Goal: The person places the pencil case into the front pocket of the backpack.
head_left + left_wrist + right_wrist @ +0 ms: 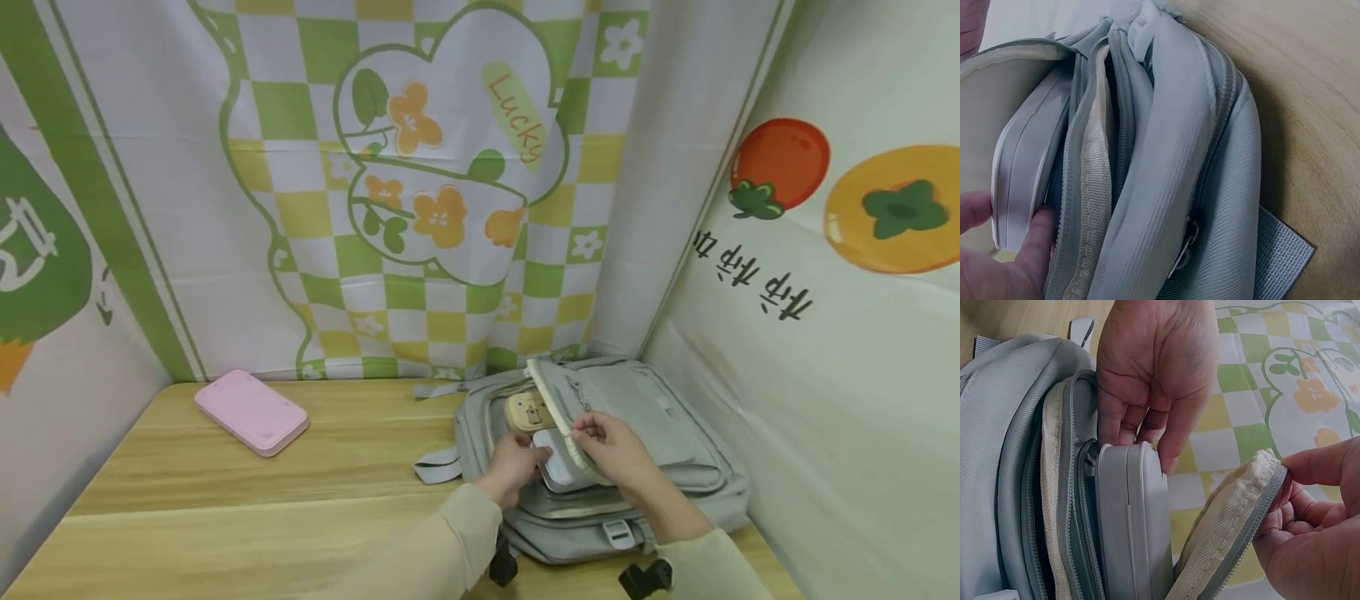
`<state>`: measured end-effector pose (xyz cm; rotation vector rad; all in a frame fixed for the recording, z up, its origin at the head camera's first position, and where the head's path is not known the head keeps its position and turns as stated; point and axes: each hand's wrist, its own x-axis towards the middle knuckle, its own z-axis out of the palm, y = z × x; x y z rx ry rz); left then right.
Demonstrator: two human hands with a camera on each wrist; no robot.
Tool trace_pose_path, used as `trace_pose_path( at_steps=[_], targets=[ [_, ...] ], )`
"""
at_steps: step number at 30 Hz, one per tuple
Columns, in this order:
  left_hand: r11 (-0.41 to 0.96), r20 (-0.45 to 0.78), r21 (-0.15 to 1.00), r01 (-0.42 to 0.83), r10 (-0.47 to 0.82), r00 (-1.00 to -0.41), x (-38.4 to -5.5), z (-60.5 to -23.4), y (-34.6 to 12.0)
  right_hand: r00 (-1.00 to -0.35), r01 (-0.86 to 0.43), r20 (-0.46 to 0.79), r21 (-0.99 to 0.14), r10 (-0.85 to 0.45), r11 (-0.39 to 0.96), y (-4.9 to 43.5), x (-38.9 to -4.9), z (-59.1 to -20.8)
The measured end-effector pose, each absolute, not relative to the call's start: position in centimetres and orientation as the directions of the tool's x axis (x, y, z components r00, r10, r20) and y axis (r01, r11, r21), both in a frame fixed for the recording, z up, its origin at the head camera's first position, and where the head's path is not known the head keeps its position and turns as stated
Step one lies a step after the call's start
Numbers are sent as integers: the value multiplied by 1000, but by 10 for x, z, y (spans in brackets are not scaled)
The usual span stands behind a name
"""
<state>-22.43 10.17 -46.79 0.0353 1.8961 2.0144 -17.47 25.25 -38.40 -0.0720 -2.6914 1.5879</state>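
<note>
A grey backpack (678, 417) lies on the table, its front pocket unzipped. My left hand (513, 468) pinches the end of a flat, light grey rounded case (1132, 519) that sits partly inside that pocket. In the left wrist view, the thumb is on one side of the case and fingers (1038, 240) are on the other. My right hand (617, 448) pinches the cream-trimmed zipper edge (1235, 531) of the pocket flap and holds it away from the bag. Beside the case, a small yellow pouch (525, 413) with an animal picture shows in the opening.
A pink rectangular case (251, 413) lies on the wooden table (360, 442) to the left. Straps (438, 467) stick out from the bag's left side. Printed cloth (442, 317) hangs behind the table, and a white fabric wall (840, 433) stands close on the right.
</note>
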Motion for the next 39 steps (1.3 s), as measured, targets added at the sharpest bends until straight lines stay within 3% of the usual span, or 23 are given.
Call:
trace_pose_path(
  at_steps=[24,39],
  targets=[
    [-54,-178,979,-195,225,-958,-221,-460,103,-998,48,-27,-881,52,471,259,-173,-384],
    [-161,-99,982,-94,-23,-995,-233,-455,59,-997,76,-69,-893,33,444,262,-176,-379]
  ],
)
